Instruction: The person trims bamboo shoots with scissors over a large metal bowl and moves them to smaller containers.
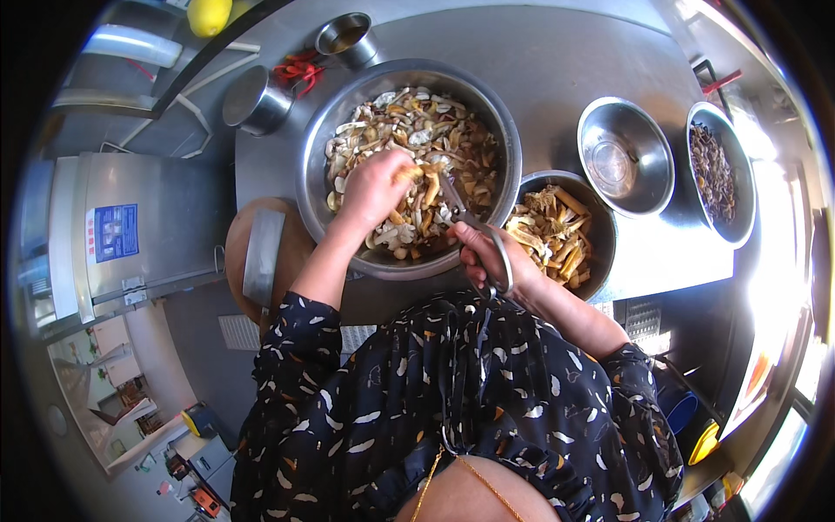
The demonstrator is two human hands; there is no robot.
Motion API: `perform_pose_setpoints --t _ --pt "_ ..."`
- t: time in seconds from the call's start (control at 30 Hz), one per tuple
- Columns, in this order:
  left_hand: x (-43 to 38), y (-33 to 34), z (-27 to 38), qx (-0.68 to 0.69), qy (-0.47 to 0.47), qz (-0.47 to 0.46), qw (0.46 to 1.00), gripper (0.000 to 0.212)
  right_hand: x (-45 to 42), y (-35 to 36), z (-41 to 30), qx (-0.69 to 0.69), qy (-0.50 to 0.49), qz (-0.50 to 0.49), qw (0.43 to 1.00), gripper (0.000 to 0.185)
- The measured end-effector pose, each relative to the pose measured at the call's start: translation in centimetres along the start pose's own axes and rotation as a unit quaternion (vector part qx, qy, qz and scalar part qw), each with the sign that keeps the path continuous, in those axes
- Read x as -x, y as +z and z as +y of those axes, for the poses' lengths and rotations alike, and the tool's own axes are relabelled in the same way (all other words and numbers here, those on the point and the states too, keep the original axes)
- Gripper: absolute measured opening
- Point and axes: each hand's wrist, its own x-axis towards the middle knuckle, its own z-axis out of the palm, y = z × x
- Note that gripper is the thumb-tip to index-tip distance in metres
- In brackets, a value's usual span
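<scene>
My left hand [381, 189] grips a piece of yellowish-brown mushroom [430, 176] over a wide steel bowl [511, 140]. Scissors [466, 212] are in my right hand [499, 258], at the bowl's near right edge, with their blades reaching up beside the mushroom piece. Cut pieces of mushroom [417, 134], white, tan and brown, lie in the wide bowl. To its right, touching or nearly so, a smaller dark metal bowl [607, 261] holds larger brown mushrooms [558, 241]. The scissor tips are partly hidden among the pieces.
A cleaver [263, 258] lies on a round wooden board [297, 235] at left. Behind are two metal pots [258, 104] [355, 49] and red chillies [301, 70]. At right stand a steel bowl [626, 156] and a bowl [743, 228] of dark dried pieces, on the steel table [587, 52].
</scene>
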Motion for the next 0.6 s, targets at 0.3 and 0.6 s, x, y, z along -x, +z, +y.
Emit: perform_pose_setpoints --t 0.3,0.6 --pt "1.7 -0.2 -3.9 -0.097 -0.063 -0.132 0.984 0.041 2.9 -2.5 -0.4 -0.143 -0.047 0.033 0.988 0.041" --pt "-0.1 6.0 -3.1 -0.15 0.006 -0.144 0.978 0.046 4.0 -1.1 -1.2 -0.11 -0.064 0.033 0.991 0.042"
